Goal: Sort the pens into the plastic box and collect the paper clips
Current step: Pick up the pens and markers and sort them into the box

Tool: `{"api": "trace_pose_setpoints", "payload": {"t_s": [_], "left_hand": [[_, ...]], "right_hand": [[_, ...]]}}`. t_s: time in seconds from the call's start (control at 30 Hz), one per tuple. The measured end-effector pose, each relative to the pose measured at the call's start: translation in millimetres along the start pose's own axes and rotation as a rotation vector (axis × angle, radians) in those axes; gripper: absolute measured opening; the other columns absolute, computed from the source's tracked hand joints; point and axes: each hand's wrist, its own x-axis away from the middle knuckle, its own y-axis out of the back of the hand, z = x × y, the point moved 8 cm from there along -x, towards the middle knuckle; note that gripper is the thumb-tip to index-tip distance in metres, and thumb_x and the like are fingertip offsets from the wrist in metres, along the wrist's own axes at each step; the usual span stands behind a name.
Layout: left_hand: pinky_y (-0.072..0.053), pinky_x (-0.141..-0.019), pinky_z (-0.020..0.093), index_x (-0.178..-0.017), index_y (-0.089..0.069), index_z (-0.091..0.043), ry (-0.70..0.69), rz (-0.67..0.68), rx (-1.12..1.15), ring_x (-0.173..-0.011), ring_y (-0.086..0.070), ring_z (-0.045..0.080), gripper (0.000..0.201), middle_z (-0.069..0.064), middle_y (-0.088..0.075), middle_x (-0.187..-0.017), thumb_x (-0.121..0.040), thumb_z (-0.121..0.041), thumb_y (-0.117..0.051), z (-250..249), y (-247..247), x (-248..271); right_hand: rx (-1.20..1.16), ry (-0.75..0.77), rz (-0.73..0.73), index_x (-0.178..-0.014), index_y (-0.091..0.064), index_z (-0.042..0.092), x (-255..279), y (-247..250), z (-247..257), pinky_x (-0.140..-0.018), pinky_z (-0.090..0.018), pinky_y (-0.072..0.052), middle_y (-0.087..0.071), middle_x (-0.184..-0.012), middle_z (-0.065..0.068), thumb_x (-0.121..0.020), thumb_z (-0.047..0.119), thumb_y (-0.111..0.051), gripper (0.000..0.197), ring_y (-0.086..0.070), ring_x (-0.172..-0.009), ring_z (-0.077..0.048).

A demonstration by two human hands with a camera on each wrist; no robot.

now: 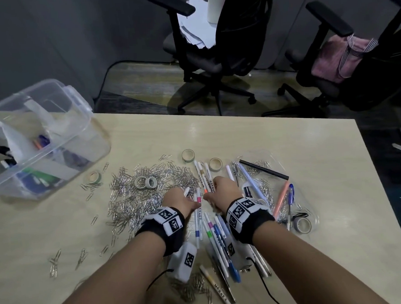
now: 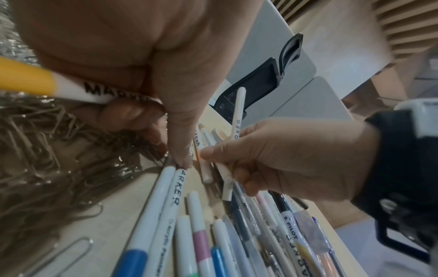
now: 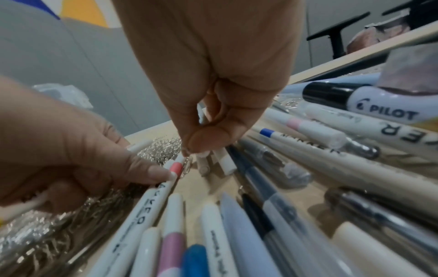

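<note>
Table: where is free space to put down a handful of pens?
Bare table lies beyond the tape rolls, toward the far edge, right of the plastic box. The near-left corner holds only stray clips. The middle is crowded: paper clip heap, markers, both hands.

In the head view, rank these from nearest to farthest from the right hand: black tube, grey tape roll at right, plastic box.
1. black tube, just beyond the right hand, to its right.
2. grey tape roll, near right edge.
3. plastic box, far left corner.

Shiny metal paper clips (image 1: 136,198), smooth plastic pens (image 1: 217,235), clear plastic box (image 1: 80,126) (glossy), matt pale wood-look table (image 1: 287,134)
</note>
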Motion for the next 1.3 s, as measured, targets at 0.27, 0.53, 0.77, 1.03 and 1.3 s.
{"api": "trace_pose_setpoints", "payload": {"t_s": [0.27, 0.53, 0.77, 1.03, 1.3], "left_hand": [[-0.032, -0.043, 0.023, -0.066, -0.053, -0.009, -0.058, 0.027, -0.053, -0.061, -0.053, 0.017, 0.036, 0.001, -0.052, -0.064, -0.076, -0.033, -0.078, -8.8, -3.4, -5.3], [-0.041, -0.053, 0.025, -0.067, -0.054, -0.008, -0.096, 0.153, 0.158, -0.057, -0.053, 0.021, 0.029, 0.005, -0.053, -0.063, -0.085, -0.024, -0.068, -4.5, -1.9, -1.5], [-0.047, -0.068, 0.033, -0.081, -0.052, -0.007, -0.122, 0.300, 0.322, -0.060, -0.052, 0.023, 0.025, 0.009, -0.054, -0.071, -0.098, -0.025, -0.046, -6.3, 17.4, 11.1], [-0.049, -0.093, 0.050, -0.135, -0.035, -0.006, -0.059, 0.359, 0.757, -0.109, -0.058, 0.040, 0.038, 0.023, -0.059, -0.120, -0.100, -0.021, -0.042, 6.2, 67.9, 38.4], [-0.057, -0.082, 0.043, -0.102, -0.056, -0.002, -0.170, 0.269, 0.816, -0.087, -0.068, 0.034, 0.010, 0.019, -0.066, -0.102, -0.097, -0.007, -0.049, 52.0, 143.9, 54.2]], "right_hand": [[0.214, -0.018, -0.004, -0.077, -0.046, 0.011, -10.0, 0.5, 5.1, -0.064, -0.027, -0.039, -0.051, -0.076, -0.003, -0.091, 0.026, -0.060, 0.025, -0.051, -0.076, -0.020], [0.162, -0.058, 0.043, -0.087, -0.048, 0.008, 0.1, -0.6, -0.2, -0.065, -0.027, -0.042, -0.054, -0.083, -0.006, -0.095, 0.029, -0.054, 0.023, -0.054, -0.076, -0.020], [0.107, -0.017, 0.081, -0.104, -0.054, 0.004, 18.4, 8.8, 8.5, -0.078, -0.035, -0.056, -0.064, -0.095, -0.009, -0.096, 0.035, -0.052, 0.032, -0.061, -0.081, -0.021], [0.016, 0.130, 0.112, -0.091, -0.050, 0.010, 58.7, 26.7, 63.5, -0.056, -0.023, -0.043, -0.059, -0.077, -0.003, -0.095, 0.037, -0.053, 0.028, -0.054, -0.064, -0.013], [-0.110, 0.294, 0.067, -0.090, -0.059, 0.015, 72.6, 13.0, 146.0, -0.062, -0.031, -0.056, -0.070, -0.084, -0.003, -0.087, 0.025, -0.068, 0.014, -0.068, -0.070, -0.016]]}}
